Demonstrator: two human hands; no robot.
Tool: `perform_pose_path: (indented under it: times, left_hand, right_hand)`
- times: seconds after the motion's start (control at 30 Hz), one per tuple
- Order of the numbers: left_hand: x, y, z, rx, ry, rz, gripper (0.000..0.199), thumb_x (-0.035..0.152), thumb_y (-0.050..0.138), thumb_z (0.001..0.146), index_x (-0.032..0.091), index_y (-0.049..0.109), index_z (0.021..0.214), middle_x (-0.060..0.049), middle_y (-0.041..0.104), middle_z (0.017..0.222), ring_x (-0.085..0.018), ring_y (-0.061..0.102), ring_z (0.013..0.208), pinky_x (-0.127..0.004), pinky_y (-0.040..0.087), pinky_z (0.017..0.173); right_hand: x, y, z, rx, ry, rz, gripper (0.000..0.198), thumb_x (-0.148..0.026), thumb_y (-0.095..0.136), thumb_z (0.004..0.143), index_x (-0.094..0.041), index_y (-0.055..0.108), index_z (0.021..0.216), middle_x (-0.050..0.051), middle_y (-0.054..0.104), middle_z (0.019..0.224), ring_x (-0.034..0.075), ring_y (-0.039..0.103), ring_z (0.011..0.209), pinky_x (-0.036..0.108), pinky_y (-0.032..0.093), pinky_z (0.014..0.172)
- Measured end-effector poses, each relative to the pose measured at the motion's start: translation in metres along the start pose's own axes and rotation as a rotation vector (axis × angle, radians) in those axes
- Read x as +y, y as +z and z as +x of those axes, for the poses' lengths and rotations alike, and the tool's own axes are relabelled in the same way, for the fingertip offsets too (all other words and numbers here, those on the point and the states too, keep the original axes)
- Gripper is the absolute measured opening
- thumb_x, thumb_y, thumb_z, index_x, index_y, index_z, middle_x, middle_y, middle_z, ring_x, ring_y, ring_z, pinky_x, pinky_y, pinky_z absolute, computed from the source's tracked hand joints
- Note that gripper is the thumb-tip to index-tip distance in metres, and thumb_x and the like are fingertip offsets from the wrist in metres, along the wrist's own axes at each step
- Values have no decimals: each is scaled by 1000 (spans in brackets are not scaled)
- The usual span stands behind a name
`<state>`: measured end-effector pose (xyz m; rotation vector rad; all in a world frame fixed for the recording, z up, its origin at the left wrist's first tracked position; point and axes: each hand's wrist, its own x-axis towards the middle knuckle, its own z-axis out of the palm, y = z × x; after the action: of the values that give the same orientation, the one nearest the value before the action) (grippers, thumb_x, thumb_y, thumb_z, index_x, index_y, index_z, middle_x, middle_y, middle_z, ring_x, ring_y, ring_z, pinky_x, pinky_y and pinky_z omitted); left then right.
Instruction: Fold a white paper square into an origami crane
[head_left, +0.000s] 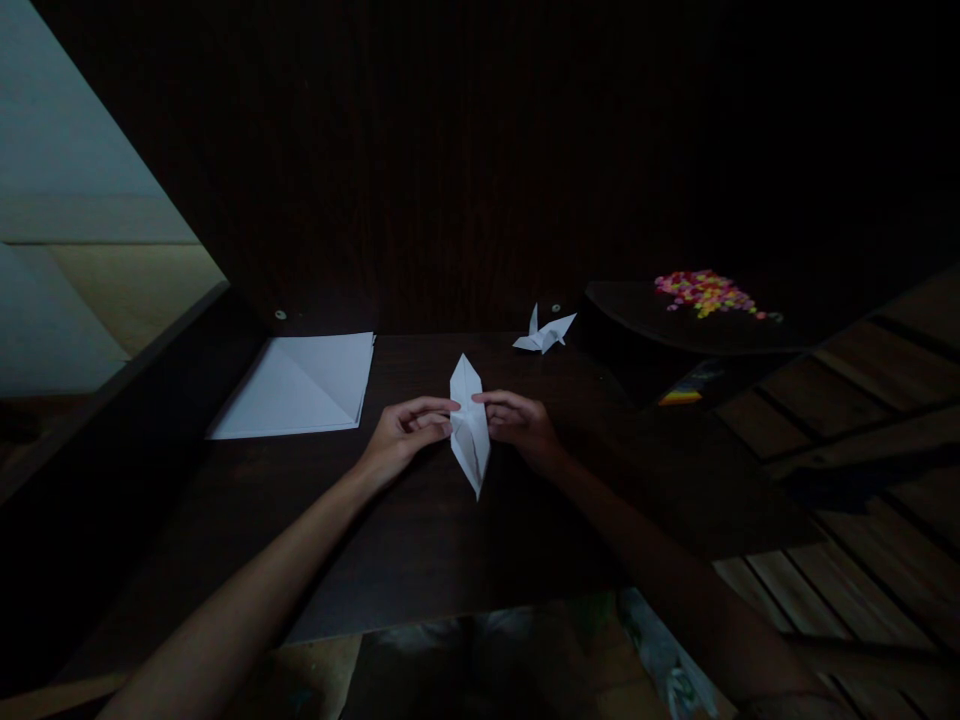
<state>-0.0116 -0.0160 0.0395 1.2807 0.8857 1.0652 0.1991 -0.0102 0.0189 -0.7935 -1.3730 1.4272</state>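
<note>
A long, diamond-shaped piece of folded white paper [468,385] is held just above the dark desk, its points toward and away from me. My left hand [405,428] pinches its left edge between thumb and fingers. On the opposite edge, my right hand [525,425] grips the paper in the same way, with the index fingertip on its face. A crease runs down the middle, and the lower half shows a slit between two flaps. Behind it, near the back panel, stands a finished white paper crane [544,335].
White paper sheets [300,385] lie stacked at the left, the top one creased diagonally. On a raised dark shelf [622,300] at the right sits a pile of colourful small pieces [709,293]. A dark side board [112,410] borders the desk [390,560] on the left.
</note>
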Motion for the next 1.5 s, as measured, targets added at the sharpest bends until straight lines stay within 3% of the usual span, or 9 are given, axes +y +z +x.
perform_pose_path:
  times: [0.5,0.8,1.1,1.33,1.4,1.5]
  left_hand:
    - [-2,1,0,-63,4,-56,37,26,80,65,14,69,99,-6,72,81,-18,67,75,-26,50,70]
    - [1,2,2,-38,18,30,31,32,79,66,14,69,90,-4,71,80,-17,66,74,-26,49,70]
    - [1,5,1,-17,-16,-39,22,24,70,71,15,71,91,-3,71,79,-15,64,72,-26,48,70]
    - [0,7,-1,-51,-53,33,41,28,78,68,13,63,104,3,61,62,-9,54,55,-21,40,56]
    - [-2,8,0,-33,-28,50,40,28,77,69,14,62,103,2,62,66,-9,55,56,-20,41,56]
    - [-4,10,0,32,43,52,40,27,78,67,16,59,100,-3,64,90,-8,58,61,-20,45,57]
  right_hand:
    - [-8,8,0,97,29,-109,32,-38,77,68,-22,69,95,0,66,74,16,63,70,29,50,68]
    - [-6,8,1,101,32,-124,30,-38,77,67,-22,69,92,0,67,77,16,62,73,28,49,68]
    - [0,3,1,113,8,-71,24,-34,73,73,-22,72,94,0,66,78,15,61,74,27,48,69]
    - [-6,7,0,96,-15,-144,36,-30,78,66,-20,70,100,-2,61,70,12,57,65,25,46,61]
    - [-4,7,1,114,-18,-140,35,-32,76,69,-20,69,101,-2,61,68,12,57,63,26,47,61]
    - [-2,7,4,171,-38,-93,35,-37,74,71,-21,68,101,2,67,81,14,61,68,29,51,63]
